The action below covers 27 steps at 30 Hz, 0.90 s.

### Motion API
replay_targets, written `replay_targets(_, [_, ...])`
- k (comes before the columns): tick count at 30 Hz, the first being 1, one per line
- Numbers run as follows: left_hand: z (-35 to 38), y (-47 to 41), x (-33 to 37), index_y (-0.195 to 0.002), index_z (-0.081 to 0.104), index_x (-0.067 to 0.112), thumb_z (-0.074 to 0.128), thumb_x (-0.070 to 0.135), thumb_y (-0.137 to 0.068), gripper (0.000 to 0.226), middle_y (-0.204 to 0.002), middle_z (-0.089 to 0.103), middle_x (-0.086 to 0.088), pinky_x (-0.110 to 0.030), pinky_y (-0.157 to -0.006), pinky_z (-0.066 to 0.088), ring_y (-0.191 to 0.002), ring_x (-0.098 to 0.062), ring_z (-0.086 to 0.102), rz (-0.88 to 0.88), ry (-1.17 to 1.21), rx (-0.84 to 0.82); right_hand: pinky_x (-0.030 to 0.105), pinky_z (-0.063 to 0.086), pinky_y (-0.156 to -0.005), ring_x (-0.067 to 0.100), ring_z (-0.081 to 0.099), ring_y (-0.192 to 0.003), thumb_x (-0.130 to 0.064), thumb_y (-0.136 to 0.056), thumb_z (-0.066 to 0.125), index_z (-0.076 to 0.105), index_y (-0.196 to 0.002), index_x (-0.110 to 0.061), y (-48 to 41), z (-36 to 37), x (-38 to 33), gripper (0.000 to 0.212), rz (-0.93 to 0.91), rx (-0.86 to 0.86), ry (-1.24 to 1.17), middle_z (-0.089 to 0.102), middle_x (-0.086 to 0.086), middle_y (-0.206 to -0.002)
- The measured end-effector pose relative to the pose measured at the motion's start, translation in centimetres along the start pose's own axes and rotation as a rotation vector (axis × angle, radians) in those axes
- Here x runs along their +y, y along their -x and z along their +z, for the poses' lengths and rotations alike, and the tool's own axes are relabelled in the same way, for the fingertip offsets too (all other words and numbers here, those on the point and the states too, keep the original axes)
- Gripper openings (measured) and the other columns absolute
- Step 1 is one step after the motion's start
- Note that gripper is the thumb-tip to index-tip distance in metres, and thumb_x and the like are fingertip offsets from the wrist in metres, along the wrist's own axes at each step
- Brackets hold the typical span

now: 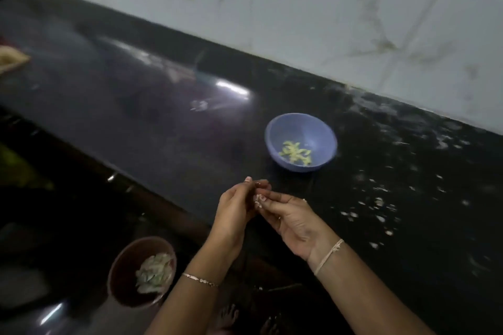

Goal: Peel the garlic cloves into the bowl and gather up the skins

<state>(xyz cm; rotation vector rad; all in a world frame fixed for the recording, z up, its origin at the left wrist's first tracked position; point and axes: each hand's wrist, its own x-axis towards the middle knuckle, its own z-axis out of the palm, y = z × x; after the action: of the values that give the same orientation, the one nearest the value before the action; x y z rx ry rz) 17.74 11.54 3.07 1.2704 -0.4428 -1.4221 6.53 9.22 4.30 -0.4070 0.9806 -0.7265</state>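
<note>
Over the desk's near edge, left hand and right hand together pinch one garlic clove, its direction lost in blur; one blue bowl beyond holds peeled cloves, uncountable.

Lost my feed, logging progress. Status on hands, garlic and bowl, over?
Left hand and right hand pinching one small pale garlic piece. Blue bowl holds peeled cloves. Skins scattered on counter, ungathered. Nothing between hands and bowl.

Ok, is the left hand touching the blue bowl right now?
Apart. The head view shows bare black counter between the left hand and the blue bowl. It and the right hand pinch a garlic clove.
</note>
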Motion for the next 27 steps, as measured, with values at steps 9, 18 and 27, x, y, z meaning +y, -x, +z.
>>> replay_targets(9, [-22.9,1.8,-1.8,-0.098,0.067,0.002,0.043,0.02,-0.103,0.031,-0.079,0.074,-0.008,-0.024,-0.071,0.053,-0.072,-0.014,0.069,0.001,0.318,0.704,0.015,0.057,-0.068,0.013,0.066,-0.079,0.011,-0.092,0.053,0.066,-0.091,0.001,-9.9,14.9,16.4,0.017,0.359,-0.189,0.301,0.067,0.012,-0.084])
replay_targets(18, [-41.7,-6.2,-12.9,-0.108,0.058,0.008,0.04,0.029,-0.104,0.028,-0.1,0.062,-0.009,-0.031,-0.083,0.045,-0.091,-0.022,0.058,-0.207,0.67,0.931,0.026,0.054,-0.078,0.036,0.061,-0.111,0.01,-0.099,0.04,0.052,-0.125,0.014,-26.1,16.6,35.6,0.03,0.447,-0.089,0.831,0.058,0.029,-0.119])
replay_targets(27, [-46.0,-10.4,-20.6,-0.086,0.053,0.013,0.035,0.028,-0.105,0.031,-0.083,0.055,-0.003,-0.023,-0.057,0.044,-0.072,-0.015,0.051,-0.39,0.796,0.909,0.035,0.058,-0.073,0.023,0.07,-0.072,-0.011,-0.061,0.091,0.06,-0.055,-0.019,-34.4,12.7,42.5,0.032,0.046,-0.107,1.502,0.072,0.007,-0.072])
